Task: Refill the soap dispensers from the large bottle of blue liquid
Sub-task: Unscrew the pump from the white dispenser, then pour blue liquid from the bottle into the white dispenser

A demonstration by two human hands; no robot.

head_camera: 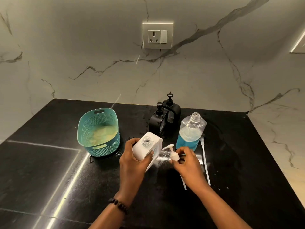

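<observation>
My left hand [134, 158] grips a white soap dispenser [147, 148] with its neck open, tilted over the black counter. My right hand [184, 160] pinches the dispenser's white pump head [173, 153], whose tube runs down under my wrist. The large clear bottle [189, 131] of blue liquid stands uncapped just behind my right hand, about half full. Its own pump tube [205, 161] lies on the counter to the right. Two black dispensers [165, 118] with pumps on stand behind the white one.
A teal plastic basket [99, 131] holding a yellowish cloth stands to the left on the black counter [49, 162]. A marble wall with a socket [157, 35] rises behind. The counter's right edge runs diagonally past the bottle.
</observation>
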